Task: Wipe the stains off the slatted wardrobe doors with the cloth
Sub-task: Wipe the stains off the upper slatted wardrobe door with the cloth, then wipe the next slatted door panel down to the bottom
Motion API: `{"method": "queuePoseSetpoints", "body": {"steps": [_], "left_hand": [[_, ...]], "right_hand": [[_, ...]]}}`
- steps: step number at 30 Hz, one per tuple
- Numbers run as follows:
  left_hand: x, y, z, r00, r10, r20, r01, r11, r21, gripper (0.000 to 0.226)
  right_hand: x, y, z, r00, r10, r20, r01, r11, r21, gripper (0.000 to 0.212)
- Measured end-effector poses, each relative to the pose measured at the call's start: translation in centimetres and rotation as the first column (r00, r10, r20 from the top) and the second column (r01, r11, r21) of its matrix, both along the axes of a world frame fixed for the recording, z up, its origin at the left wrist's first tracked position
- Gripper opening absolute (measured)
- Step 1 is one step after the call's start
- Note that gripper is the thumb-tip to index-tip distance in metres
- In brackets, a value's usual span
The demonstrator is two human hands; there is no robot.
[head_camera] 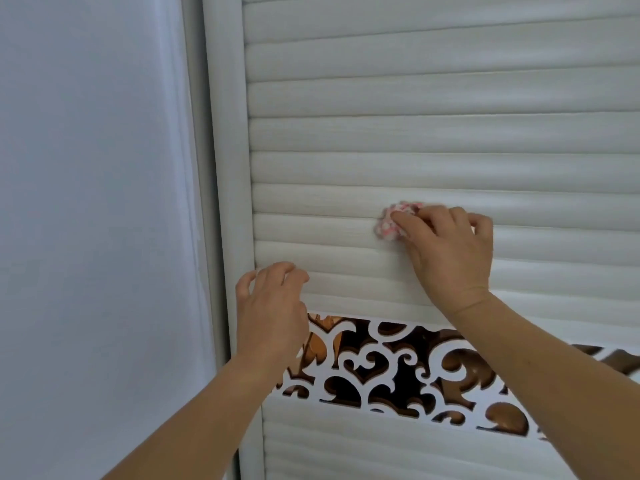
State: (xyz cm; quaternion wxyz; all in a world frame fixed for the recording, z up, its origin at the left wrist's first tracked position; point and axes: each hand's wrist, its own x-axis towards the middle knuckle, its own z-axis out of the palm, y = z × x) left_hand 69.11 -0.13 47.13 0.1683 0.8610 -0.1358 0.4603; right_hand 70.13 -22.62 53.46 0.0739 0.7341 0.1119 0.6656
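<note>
The white slatted wardrobe door [433, 133] fills the right two thirds of the view. My right hand [450, 251] grips a small bunched pink-and-white cloth [389, 225] and holds it against a slat near the door's middle height. Most of the cloth is hidden under my fingers. My left hand [270, 306] hovers lower left, near the door's left frame, fingers loosely curled with their tips at a slat, holding nothing. No stain is plainly visible on the slats.
A cut-out scroll band [398, 368] of white ornament over a brown mirrored backing runs across the door below my hands. More slats continue beneath it. The door's rounded left frame [228, 168] borders a plain white wall [86, 202].
</note>
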Motion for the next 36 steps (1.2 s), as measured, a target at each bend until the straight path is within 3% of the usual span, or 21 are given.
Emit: {"method": "queuePoseSetpoints", "body": {"steps": [3, 7, 9, 11, 12, 13, 14, 15, 17, 19, 23, 25, 30, 36], "left_hand": [[-0.4, -0.1, -0.4, 0.999, 0.004, -0.05, -0.004, 1.0, 0.0, 0.045], [-1.8, -0.9, -0.7, 0.978, -0.001, -0.209, 0.001, 1.0, -0.001, 0.042], [-2.4, -1.6, -1.3, 0.976, -0.029, -0.214, 0.016, 0.998, -0.06, 0.038], [-3.1, -2.5, -1.6, 0.966, -0.035, -0.256, 0.005, 0.993, -0.118, 0.034], [-3.4, -2.9, -1.9, 0.953, -0.053, -0.3, 0.006, 0.987, -0.158, 0.032], [-3.6, -3.4, -2.1, 0.938, -0.085, -0.336, 0.018, 0.98, -0.199, 0.031], [-3.9, -3.8, -2.4, 0.919, -0.126, -0.373, 0.033, 0.969, -0.244, 0.031], [-4.2, -4.2, -2.8, 0.9, -0.162, -0.404, 0.044, 0.957, -0.287, 0.031], [-4.9, -4.8, -4.0, 0.847, -0.227, -0.48, 0.056, 0.937, -0.345, 0.03], [-5.7, -5.4, -5.4, 0.788, -0.302, -0.537, 0.071, 0.91, -0.408, 0.029], [-7.7, -6.3, -9.1, 0.687, -0.366, -0.628, 0.056, 0.888, -0.456, 0.028], [-8.4, -6.7, -11.3, 0.646, -0.389, -0.657, 0.031, 0.873, -0.487, 0.028], [-9.8, -7.7, -16.6, 0.572, -0.38, -0.727, -0.086, 0.854, -0.514, 0.033], [-11.6, -9.7, -24.2, 0.465, -0.296, -0.835, -0.282, 0.844, -0.456, 0.032]], "right_hand": [[-0.1, 0.0, -1.3, 1.0, -0.019, -0.017, 0.019, 1.0, 0.02, 0.024], [-1.2, -0.2, -4.5, 0.986, -0.043, -0.163, 0.037, 0.998, -0.04, 0.038], [-2.4, 0.2, -6.2, 0.954, -0.063, -0.295, 0.059, 0.998, -0.02, 0.04], [-4.4, 1.1, -7.2, 0.831, 0.019, -0.557, 0.071, 0.988, 0.14, 0.029], [-5.6, 1.4, -7.4, 0.69, 0.183, -0.7, 0.091, 0.938, 0.335, 0.022], [-6.6, 1.6, -7.6, 0.528, 0.456, -0.717, 0.127, 0.793, 0.597, 0.018], [-7.6, 1.7, -8.2, 0.395, 0.704, -0.59, 0.185, 0.568, 0.802, 0.015], [-8.5, 1.5, -8.8, 0.32, 0.842, -0.434, 0.235, 0.373, 0.898, 0.019], [-9.8, 1.0, -10.6, 0.208, 0.955, -0.213, 0.287, 0.149, 0.946, 0.029], [-10.8, 0.8, -12.1, 0.105, 0.994, -0.029, 0.345, -0.009, 0.939, 0.039], [-11.8, 0.5, -15.3, -0.002, 0.993, 0.116, 0.482, -0.1, 0.87, 0.047], [-12.1, 0.2, -17.2, 0.002, 0.99, 0.138, 0.515, -0.119, 0.849, 0.043], [-12.7, -1.4, -22.9, 0.114, 0.986, 0.118, 0.591, -0.163, 0.79, 0.036], [-14.0, -3.5, -30.3, 0.206, 0.976, 0.064, 0.625, -0.181, 0.759, 0.022]]}}
